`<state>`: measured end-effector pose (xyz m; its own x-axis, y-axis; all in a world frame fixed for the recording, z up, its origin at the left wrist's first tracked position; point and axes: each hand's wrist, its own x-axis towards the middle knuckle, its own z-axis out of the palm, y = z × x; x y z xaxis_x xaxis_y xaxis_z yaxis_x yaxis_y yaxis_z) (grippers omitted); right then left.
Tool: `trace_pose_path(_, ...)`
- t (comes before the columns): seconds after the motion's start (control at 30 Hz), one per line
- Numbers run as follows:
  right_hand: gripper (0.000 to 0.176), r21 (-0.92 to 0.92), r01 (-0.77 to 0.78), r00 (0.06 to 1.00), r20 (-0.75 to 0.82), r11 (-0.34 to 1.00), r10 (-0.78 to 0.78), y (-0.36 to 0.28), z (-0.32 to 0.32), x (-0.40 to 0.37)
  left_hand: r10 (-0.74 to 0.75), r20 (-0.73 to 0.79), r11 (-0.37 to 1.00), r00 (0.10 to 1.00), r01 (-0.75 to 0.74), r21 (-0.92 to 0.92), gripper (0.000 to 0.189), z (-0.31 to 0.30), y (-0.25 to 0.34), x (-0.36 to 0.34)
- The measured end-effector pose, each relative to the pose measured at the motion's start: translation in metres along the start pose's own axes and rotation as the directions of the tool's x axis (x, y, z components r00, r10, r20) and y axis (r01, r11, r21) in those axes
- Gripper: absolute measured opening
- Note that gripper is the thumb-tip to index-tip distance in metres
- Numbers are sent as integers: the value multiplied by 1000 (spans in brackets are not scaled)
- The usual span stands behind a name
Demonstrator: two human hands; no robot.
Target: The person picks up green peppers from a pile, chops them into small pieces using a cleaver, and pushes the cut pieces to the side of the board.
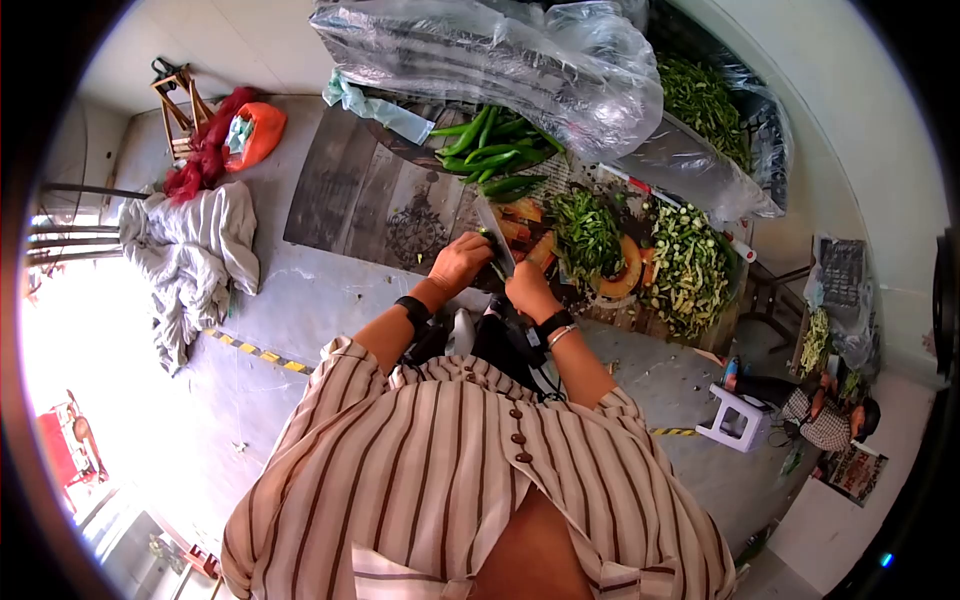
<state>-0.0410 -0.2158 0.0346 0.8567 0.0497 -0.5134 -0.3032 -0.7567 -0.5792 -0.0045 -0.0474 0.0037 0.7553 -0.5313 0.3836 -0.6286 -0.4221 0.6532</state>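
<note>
My right hand (530, 290) is wrapped round the handle of a knife (495, 232), whose blade points away from me over the table edge. Close to its left side, my left hand (462, 262) has its fingers bent round a green pepper (490, 238), partly hidden by the fingers. Whole long green peppers (495, 150) lie in a heap beyond the knife. Right of the blade is a pile of sliced green pepper (583, 235), and farther right a pile of paler cut pieces (688, 268). All rest on the patterned table (350, 190).
A plastic-covered crate (480, 60) stands at the table's back. Cut greens (700, 105) fill a lined crate at back right. Beyond the table's right end are a white stool (735, 418) and another person (825, 415). An orange bag (262, 135) and grey cloth (195, 260) are at left.
</note>
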Motion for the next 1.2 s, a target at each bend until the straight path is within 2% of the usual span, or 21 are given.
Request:
trace_pose_path(0.17, 18, -55, -60, 998, 11, 997, 61, 5, 0, -22, -12, 27, 1000, 1000, 12, 25, 12, -1, 2, 0)
trace_pose_path(0.27, 19, 23, -102, 994, -26, 994, 103, 7, 4, -21, 0, 37, 999, 999, -2, 33, 12, -1, 2, 0)
trace_pose_path(0.33, 29, 180, -35, 998, -36, 983, 42, 5, 3, -17, 9, 40, 999, 999, -10, 44, 12, -1, 0, 1)
trace_pose_path(0.37, 29, 186, -32, 998, -40, 982, 40, 5, 3, -15, 10, 26, 999, 1000, -11, 47, 11, -1, 1, 0)
trace_pose_path(0.43, 19, 93, -106, 994, -2, 990, 107, 5, 4, -9, 21, 19, 999, 1000, -22, 49, 11, -2, 1, 1)
trace_pose_path(0.47, 19, 100, -109, 994, -8, 989, 111, 7, 3, -6, 25, 41, 997, 999, -28, 71, 13, -2, 2, 1)
trace_pose_path(0.53, 16, -51, -52, 998, 15, 997, 53, 1, -4, -5, 37, 71, 995, 997, -43, 92, 16, -2, 6, 3)
trace_pose_path(0.7, 13, -32, -45, 999, -14, 998, 44, -1, 0, -7, 29, 94, 981, 995, -47, 191, 26, -2, 9, 2)
trace_pose_path(0.77, 13, -16, -34, 999, -34, 999, 33, 1, 4, -6, 57, 101, 969, 993, -80, 233, 23, -1, 11, 5)
trace_pose_path(0.83, 12, -92, 22, 999, -28, 996, -25, 2, 3, -2, 98, 105, 954, 990, -124, 275, 19, -2, 10, 9)
trace_pose_path(0.87, 12, -89, 20, 999, -34, 996, -23, 2, 3, 0, 99, 152, 947, 983, -140, 289, 18, -3, 10, 10)
trace_pose_path(0.93, 13, -99, 84, 983, -154, 992, -99, 2, 11, 7, 104, 205, 938, 973, -165, 306, 17, -2, 5, 6)
trace_pose_path(1.03, 13, -56, 84, 976, -199, 995, -93, 1, 13, 14, 156, 144, 936, 977, -193, 294, 15, -3, 4, 5)
trace_pose_path(1.17, 16, 46, 71, 979, -194, 996, -61, 9, 4, 4, 92, 166, 951, 982, -136, 277, 19, -4, 4, 8)
trace_pose_path(1.2, 18, 125, 39, 979, -205, 991, -13, 9, -4, -6, 77, 180, 960, 981, -122, 253, 22, -4, 4, 9)
